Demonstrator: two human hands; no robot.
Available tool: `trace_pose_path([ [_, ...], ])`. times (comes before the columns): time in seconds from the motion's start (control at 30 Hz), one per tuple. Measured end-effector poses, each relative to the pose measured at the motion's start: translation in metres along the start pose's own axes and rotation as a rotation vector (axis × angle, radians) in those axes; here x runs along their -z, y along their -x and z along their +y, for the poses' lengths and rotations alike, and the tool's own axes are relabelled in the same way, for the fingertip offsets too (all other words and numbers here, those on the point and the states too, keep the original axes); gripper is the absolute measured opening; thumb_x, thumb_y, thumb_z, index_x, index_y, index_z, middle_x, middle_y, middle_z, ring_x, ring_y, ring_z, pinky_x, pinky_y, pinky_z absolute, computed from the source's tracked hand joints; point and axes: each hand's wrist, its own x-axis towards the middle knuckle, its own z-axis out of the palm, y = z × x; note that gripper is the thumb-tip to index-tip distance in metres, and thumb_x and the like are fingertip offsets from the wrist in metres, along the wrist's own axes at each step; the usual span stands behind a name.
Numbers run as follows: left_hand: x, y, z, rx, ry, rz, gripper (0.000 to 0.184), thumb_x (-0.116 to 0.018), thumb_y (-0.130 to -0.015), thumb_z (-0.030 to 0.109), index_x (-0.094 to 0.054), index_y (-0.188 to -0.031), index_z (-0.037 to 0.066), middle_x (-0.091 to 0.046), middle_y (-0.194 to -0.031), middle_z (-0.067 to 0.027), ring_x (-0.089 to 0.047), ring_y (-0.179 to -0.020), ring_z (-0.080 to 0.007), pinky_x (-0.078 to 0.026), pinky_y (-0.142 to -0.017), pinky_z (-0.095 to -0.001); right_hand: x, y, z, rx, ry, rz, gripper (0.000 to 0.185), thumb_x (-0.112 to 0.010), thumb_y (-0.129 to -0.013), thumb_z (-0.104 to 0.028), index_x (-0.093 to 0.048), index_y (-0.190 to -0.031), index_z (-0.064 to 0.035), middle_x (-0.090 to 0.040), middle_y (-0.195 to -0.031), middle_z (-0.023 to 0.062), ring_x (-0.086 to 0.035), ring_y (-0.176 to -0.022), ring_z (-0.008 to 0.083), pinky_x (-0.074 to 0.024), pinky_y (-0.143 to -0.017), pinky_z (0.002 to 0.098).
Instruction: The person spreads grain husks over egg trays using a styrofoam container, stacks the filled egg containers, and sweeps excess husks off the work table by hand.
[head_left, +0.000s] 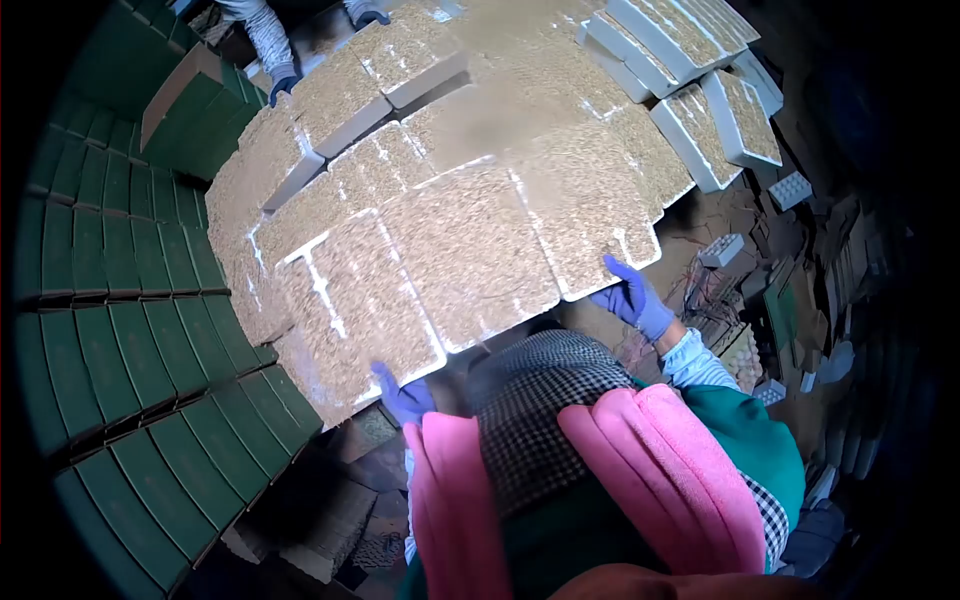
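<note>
White foam trays filled with a brown, grainy material lie side by side in front of me. My left hand (405,396), in a purple glove, grips the front edge of the left tray (350,300), thumb on top and the other fingers mostly hidden beneath. A middle tray (475,255) lies between my hands. On the right, my right hand (636,303), also gloved in purple, is closed on the near edge of the right tray (585,215); part of its fingers goes under the rim. White lines of tray rim show through the grains.
Green boxes (165,350) are stacked high on the left. At the far side another person's gloved hand (284,88) touches a raised tray (345,125). More filled trays (690,130) are piled at the back right. Flattened cardboard and small white blocks (790,190) litter the right floor.
</note>
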Motion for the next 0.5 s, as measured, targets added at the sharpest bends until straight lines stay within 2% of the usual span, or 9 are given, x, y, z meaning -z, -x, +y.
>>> trace_pose_path([
  [0.03,-0.015,-0.001,-0.024,0.056,0.008,-0.067,0.060,-0.054,-0.100,0.044,-0.048,-0.134,-0.005,-0.061,-0.125,-0.0165,-0.059,-0.099,-0.0181,-0.048,-0.084,-0.0262,0.025,-0.004,-0.029,0.046,0.060,0.009,0.051,-0.059,-0.098,-0.021,-0.041,-0.140,0.0015,-0.056,-0.135,0.0206,-0.060,-0.119,0.0348,-0.0499,-0.103,0.0450],
  [0.1,-0.062,-0.006,-0.078,0.154,0.194,-0.091,0.058,-0.064,-0.095,0.036,-0.043,-0.140,0.005,-0.054,-0.137,-0.0137,-0.054,-0.123,-0.0307,-0.046,-0.105,-0.0468,0.071,-0.019,-0.089,0.012,0.084,0.088,0.049,-0.061,-0.096,-0.024,-0.045,-0.136,-0.0007,-0.058,-0.132,0.0206,-0.062,-0.116,0.0354,-0.0544,-0.098,0.0455],
  [0.17,-0.087,-0.023,-0.139,0.079,0.052,-0.203,0.056,-0.061,-0.098,0.034,-0.043,-0.140,0.001,-0.054,-0.136,-0.0137,-0.055,-0.122,-0.0289,-0.045,-0.104,-0.0411,0.107,-0.034,-0.143,0.026,0.099,0.133,0.044,-0.064,-0.095,-0.027,-0.052,-0.129,-0.0019,-0.063,-0.124,0.0197,-0.067,-0.107,0.0323,-0.0592,-0.088,0.0438],
  [0.2,-0.093,-0.033,-0.170,-0.132,-0.260,-0.300,0.056,-0.060,-0.099,0.033,-0.044,-0.140,-0.001,-0.054,-0.135,-0.0137,-0.055,-0.121,-0.0279,-0.045,-0.104,-0.0383,0.149,-0.053,-0.174,-0.027,0.110,0.111,0.043,-0.065,-0.094,-0.028,-0.054,-0.127,-0.0023,-0.065,-0.120,0.0194,-0.069,-0.101,0.0320,-0.0605,-0.083,0.0431],
  [0.27,-0.106,-0.043,-0.204,-0.811,-1.047,-0.302,0.054,-0.057,-0.101,0.031,-0.044,-0.140,-0.005,-0.054,-0.134,-0.0138,-0.055,-0.120,-0.0261,-0.044,-0.103,-0.0327,0.176,-0.077,-0.206,-0.078,0.109,0.131,0.040,-0.066,-0.093,-0.029,-0.057,-0.122,-0.0023,-0.068,-0.112,0.0189,-0.071,-0.092,0.0314,-0.0622,-0.076,0.0419],
  [0.33,-0.142,-0.043,-0.208,-0.321,-0.362,-0.132,0.051,-0.060,-0.100,0.031,-0.047,-0.137,-0.001,-0.056,-0.131,-0.0111,-0.055,-0.120,-0.0246,-0.046,-0.103,-0.0365,0.168,-0.079,-0.216,-0.074,0.081,0.218,0.039,-0.066,-0.093,-0.030,-0.059,-0.119,-0.0013,-0.070,-0.106,0.0186,-0.073,-0.084,0.0306,-0.0630,-0.071,0.0407],
  [0.37,-0.178,-0.021,-0.168,0.018,0.159,-0.017,0.050,-0.061,-0.099,0.031,-0.048,-0.135,0.000,-0.057,-0.130,-0.0101,-0.055,-0.120,-0.0239,-0.047,-0.103,-0.0387,0.176,-0.084,-0.220,-0.120,0.153,0.203,0.043,-0.067,-0.092,-0.031,-0.059,-0.118,0.0022,-0.071,-0.100,0.0182,-0.072,-0.076,0.0291,-0.0631,-0.068,0.0389],
  [0.43,-0.135,-0.058,-0.169,0.089,0.208,-0.199,0.049,-0.060,-0.099,0.031,-0.047,-0.135,0.001,-0.056,-0.133,-0.0124,-0.057,-0.119,-0.0258,-0.048,-0.103,-0.0443,0.163,-0.077,-0.223,-0.167,0.191,0.213,0.048,-0.068,-0.091,-0.036,-0.060,-0.115,0.0052,-0.072,-0.097,0.0179,-0.073,-0.074,0.0286,-0.0633,-0.071,0.0384],
  [0.5,-0.115,-0.051,-0.158,-0.153,-0.173,-0.226,0.048,-0.054,-0.101,0.020,-0.043,-0.140,-0.005,-0.055,-0.131,-0.0182,-0.055,-0.116,-0.0265,-0.042,-0.105,-0.0375,0.146,-0.063,-0.221,-0.114,0.547,0.352,0.049,-0.066,-0.091,-0.048,-0.064,-0.099,0.0001,-0.069,-0.079,0.0103,-0.066,-0.059,0.0206,-0.0572,-0.058,0.0295],
])
